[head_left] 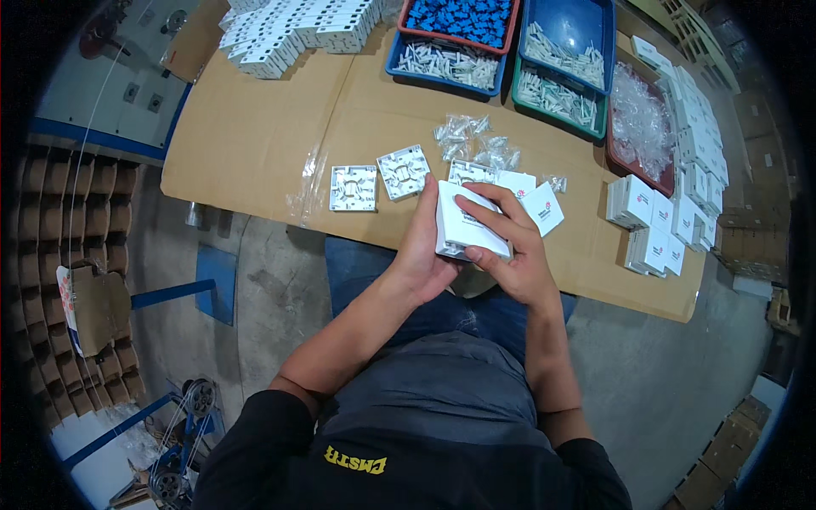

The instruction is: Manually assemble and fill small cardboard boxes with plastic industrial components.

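My left hand (421,246) and my right hand (510,246) together hold a small white square box (466,228) above the near edge of a cardboard-covered table (255,144). The left hand cups its left side; the right hand's fingers press across its top and right side. Just beyond the box lie two white square plastic plates (353,188) (403,171) with their inner ribs up, a third plate (470,172) partly hidden behind my hands, and white folded box flaps (542,208) with a red mark.
Small clear bags (476,140) of parts lie mid-table. Blue and green trays (557,72) of white pieces and a red tray of blue pieces (463,21) stand at the back. Stacks of white boxes (659,225) fill the right side, white plates (289,38) the far left.
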### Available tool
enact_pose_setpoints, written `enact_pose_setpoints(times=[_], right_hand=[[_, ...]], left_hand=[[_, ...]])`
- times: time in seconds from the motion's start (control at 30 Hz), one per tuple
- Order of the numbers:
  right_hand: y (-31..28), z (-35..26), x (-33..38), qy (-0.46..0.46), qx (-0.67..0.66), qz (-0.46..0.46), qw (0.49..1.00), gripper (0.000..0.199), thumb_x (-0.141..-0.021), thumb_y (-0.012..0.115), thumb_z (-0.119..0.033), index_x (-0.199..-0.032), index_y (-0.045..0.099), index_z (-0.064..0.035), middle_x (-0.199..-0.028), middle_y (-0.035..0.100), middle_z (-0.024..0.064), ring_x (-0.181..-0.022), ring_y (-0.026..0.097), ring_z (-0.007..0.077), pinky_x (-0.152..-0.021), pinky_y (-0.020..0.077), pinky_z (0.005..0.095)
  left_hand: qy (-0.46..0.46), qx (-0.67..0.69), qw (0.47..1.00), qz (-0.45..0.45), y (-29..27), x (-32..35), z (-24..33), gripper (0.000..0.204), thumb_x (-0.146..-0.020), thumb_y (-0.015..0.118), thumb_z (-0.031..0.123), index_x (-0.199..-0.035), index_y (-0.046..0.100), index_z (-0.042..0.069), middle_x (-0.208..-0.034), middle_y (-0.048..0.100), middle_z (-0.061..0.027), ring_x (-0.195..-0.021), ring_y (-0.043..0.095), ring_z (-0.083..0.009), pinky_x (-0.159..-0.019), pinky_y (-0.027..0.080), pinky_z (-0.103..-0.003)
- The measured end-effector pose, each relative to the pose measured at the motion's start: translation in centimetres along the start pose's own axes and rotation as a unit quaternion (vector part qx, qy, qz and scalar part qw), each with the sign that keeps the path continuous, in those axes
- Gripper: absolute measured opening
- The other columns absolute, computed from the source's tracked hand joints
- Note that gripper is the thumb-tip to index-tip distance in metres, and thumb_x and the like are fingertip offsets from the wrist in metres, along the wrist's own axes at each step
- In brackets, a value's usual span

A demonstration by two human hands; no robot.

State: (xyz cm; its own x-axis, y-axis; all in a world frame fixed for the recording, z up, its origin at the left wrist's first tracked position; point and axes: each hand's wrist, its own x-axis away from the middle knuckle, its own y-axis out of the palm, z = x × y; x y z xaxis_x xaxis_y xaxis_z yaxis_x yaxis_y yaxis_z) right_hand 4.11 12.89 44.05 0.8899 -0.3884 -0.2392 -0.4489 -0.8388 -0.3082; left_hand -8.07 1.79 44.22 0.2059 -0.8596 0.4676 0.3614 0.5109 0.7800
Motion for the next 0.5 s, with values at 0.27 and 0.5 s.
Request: enact_pose_setpoints(times=[0.27, 0.5], right_hand=[[-0.1, 0.1, -0.1, -0.001, -0.045, 0.031, 0.999, 0.054, -0.086, 0.078, -0.023, -0.137, 0.066, -0.0096, -0.139, 0.053, 0.0165, -0.127, 0.054, 0.0305, -0.105, 0.0429, 0.0357], [0.1, -0.3, -0.9, -0.017, -0.004, 0.024, 1.000, 0.054, -0.085, 0.078, -0.023, -0.137, 0.066, -0.0116, -0.141, 0.052, 0.0152, -0.128, 0.053, 0.0292, -0.106, 0.0431, 0.0379]], left_hand=[[0.004, 0.026, 1.000, -0.004, 0.4, -0.4, 0.3, 0.070, -0.103, 0.031, 0.067, -0.140, 0.051, 0.010, -0.128, 0.063, -0.0117, -0.114, 0.065, -0.0254, -0.095, 0.055, -0.041], [0.013, 0.015, 1.000, -0.013, 0.5, -0.4, 0.8, 0.073, -0.102, 0.031, 0.069, -0.141, 0.050, 0.011, -0.128, 0.064, -0.0123, -0.113, 0.066, -0.0259, -0.092, 0.056, -0.043]])
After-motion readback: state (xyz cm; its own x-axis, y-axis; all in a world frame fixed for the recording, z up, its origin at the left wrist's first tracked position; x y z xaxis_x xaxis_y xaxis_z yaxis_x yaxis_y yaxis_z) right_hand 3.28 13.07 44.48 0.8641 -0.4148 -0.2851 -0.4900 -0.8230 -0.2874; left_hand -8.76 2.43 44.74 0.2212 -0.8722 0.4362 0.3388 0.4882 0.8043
